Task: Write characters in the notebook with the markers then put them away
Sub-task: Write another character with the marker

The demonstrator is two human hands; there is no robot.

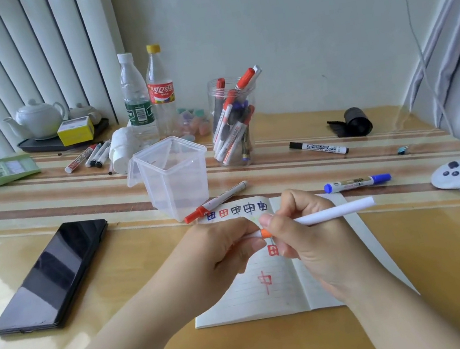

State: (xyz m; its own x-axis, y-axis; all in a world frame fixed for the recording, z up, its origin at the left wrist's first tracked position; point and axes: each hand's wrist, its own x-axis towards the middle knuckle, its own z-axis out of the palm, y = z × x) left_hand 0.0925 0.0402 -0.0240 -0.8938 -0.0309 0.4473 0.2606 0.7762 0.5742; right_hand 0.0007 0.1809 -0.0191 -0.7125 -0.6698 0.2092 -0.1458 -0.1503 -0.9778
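Above notebook [275, 288], both hands pinch white pen [335, 213], seemingly capping.

Both forearms reach in from below and meet at the middle. The left hand [223, 251] is curled, its fingers pinching the pen [332, 212] at its orange end. The right hand [302, 229] grips the white barrel, fingers curled round it, knuckles up.

1. Black phone [51, 277], flat on desk [452, 274], left
2. Two plastic bottles [148, 96], upright, rear
3. White teapot [38, 118] on dark tray [35, 145]
4. Green dustpan [0, 173], far left
5. Black bag roll [355, 122], right rear
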